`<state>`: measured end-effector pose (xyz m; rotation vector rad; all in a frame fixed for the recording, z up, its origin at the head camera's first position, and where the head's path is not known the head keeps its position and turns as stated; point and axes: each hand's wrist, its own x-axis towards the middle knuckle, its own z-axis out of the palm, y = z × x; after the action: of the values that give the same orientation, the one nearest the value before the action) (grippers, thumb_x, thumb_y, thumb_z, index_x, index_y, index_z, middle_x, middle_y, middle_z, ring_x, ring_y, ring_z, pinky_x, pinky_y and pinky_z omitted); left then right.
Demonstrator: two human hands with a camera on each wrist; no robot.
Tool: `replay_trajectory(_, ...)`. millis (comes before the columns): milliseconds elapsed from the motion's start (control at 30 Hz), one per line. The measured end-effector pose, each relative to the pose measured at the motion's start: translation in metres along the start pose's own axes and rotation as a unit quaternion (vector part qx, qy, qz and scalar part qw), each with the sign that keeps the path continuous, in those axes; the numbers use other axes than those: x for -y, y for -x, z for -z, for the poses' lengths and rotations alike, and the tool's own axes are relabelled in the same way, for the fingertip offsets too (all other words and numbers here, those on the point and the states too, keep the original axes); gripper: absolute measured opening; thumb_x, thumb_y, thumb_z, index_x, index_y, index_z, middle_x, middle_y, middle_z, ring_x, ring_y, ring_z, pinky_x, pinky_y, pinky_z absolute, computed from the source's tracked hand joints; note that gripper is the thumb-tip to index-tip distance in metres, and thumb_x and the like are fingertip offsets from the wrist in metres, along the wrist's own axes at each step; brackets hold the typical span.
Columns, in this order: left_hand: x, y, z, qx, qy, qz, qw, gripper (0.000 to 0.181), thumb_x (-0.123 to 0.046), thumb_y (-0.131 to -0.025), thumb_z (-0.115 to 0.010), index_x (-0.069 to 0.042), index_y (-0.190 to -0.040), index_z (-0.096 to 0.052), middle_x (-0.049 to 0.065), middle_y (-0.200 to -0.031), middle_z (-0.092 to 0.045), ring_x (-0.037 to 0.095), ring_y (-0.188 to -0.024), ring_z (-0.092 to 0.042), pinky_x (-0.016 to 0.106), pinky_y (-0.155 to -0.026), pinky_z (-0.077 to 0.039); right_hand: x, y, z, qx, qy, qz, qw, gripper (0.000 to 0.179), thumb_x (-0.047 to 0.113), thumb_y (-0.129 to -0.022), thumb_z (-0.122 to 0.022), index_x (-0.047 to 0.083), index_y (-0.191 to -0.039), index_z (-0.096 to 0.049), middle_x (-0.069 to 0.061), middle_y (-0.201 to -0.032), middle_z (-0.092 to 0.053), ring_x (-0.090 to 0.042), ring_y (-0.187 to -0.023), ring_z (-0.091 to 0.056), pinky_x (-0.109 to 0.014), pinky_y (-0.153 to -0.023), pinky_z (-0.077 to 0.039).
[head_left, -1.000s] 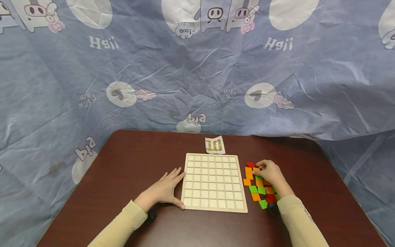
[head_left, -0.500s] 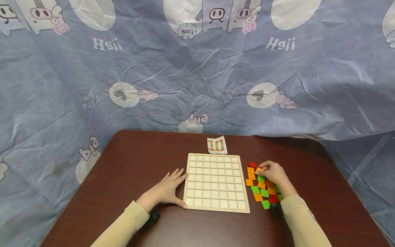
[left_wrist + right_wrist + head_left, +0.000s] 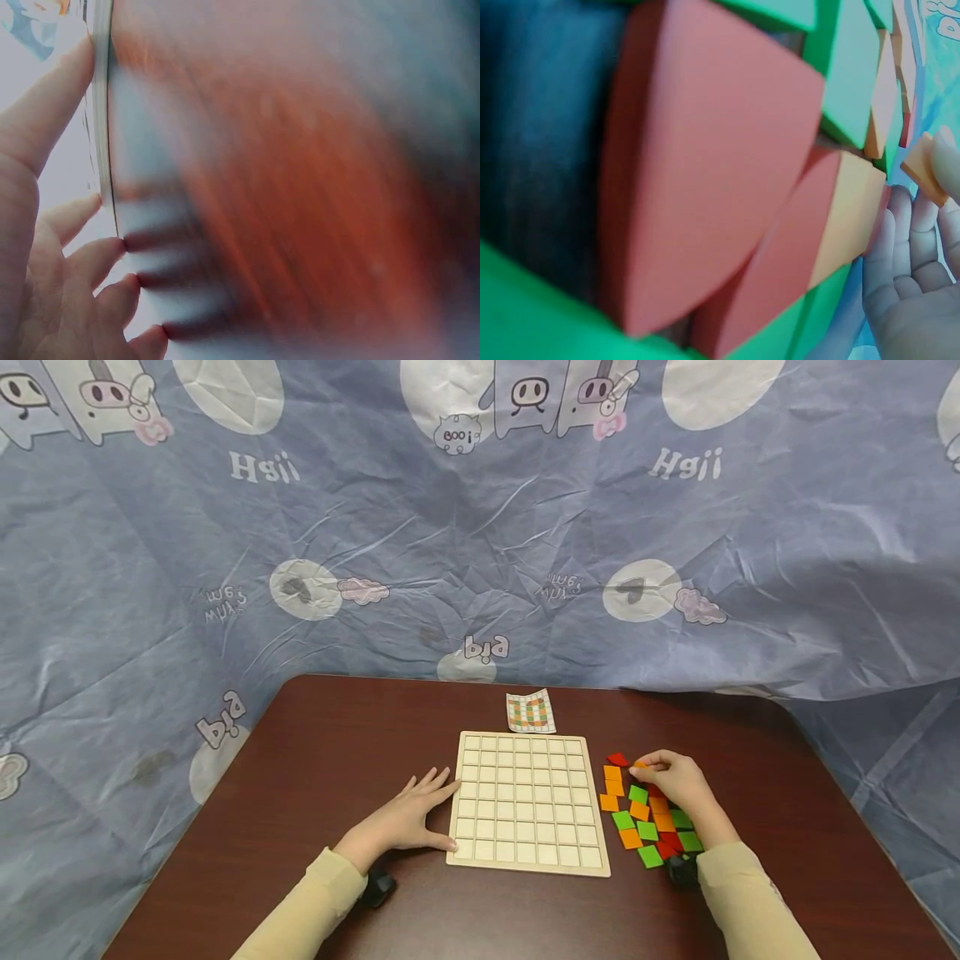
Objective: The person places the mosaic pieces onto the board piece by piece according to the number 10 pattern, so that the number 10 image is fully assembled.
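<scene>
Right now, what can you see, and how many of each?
wooden grid board: 1, cream, mid-table
pattern card: 1, white, orange and green, behind board
orange squares: at least 7, orange, right of board
green squares: at least 5, green, right of board
red pieces: at least 3, red, right of board
table: 1, reddish brown, under board
cloth: 1, blue-grey, behind table
sleeves: 2, pale yellow, left and right
wrist devices: 2, black, beside sleeves
left hand: 1, bare, at board's left edge
right hand: 1, bare, pinching an orange square
</scene>
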<state>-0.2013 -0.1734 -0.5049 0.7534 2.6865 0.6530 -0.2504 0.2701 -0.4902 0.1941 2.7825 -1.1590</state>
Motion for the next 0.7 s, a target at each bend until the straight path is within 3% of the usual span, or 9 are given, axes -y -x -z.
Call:
replay_trajectory(133,0.000,0.000,0.001,0.000,0.011,-0.007,0.9999,0.097,-0.051,-0.080,-0.077,-0.013,-0.156,-0.030,0.017,-0.164,-0.017,0.037,-0.153,-0.011,0.062,-0.120,-0.012,0.004,0.002,0.002,0.001,-0.037,0.001,0.9993,0.047,0.040,-0.092,-0.068,-0.001,-0.116,-0.063,-0.014,-0.105,-0.069,-0.024,-0.092,-0.060,-0.029,-0.075,-0.048)
replay_trajectory(233,0.000,0.001,0.001,0.004,0.012,-0.012,0.9999,0.096,-0.049,-0.083,-0.075,-0.011,-0.157,-0.028,0.018,-0.164,-0.016,0.037,-0.153,-0.010,0.061,-0.121,-0.012,0.014,0.005,0.002,0.011,-0.079,0.000,0.9968,0.054,0.046,-0.092,-0.066,0.002,-0.122,-0.061,-0.010,-0.110,-0.070,-0.024,-0.100,-0.066,-0.036,-0.087,-0.053)
replay_trajectory(400,-0.001,0.001,0.001,0.011,0.013,-0.012,0.9998,0.094,-0.049,-0.086,-0.071,-0.012,-0.158,-0.022,0.018,-0.165,-0.011,0.036,-0.153,-0.007,0.058,-0.122,-0.009,0.041,0.010,-0.004,0.033,-0.146,0.005,0.9887,0.058,0.048,-0.092,-0.065,0.004,-0.129,-0.057,-0.004,-0.114,-0.070,-0.030,-0.114,-0.066,-0.051,-0.106,-0.045)
replay_trajectory(700,-0.005,0.003,-0.001,0.020,0.040,-0.006,0.9990,0.093,-0.044,-0.088,-0.071,-0.009,-0.158,-0.021,0.019,-0.165,-0.008,0.037,-0.153,-0.004,0.057,-0.122,-0.008,0.083,0.015,-0.042,0.069,-0.232,0.035,0.9697,0.045,0.030,-0.097,-0.064,0.001,-0.131,-0.058,-0.007,-0.113,-0.070,-0.032,-0.110,-0.067,-0.046,-0.101,-0.051)
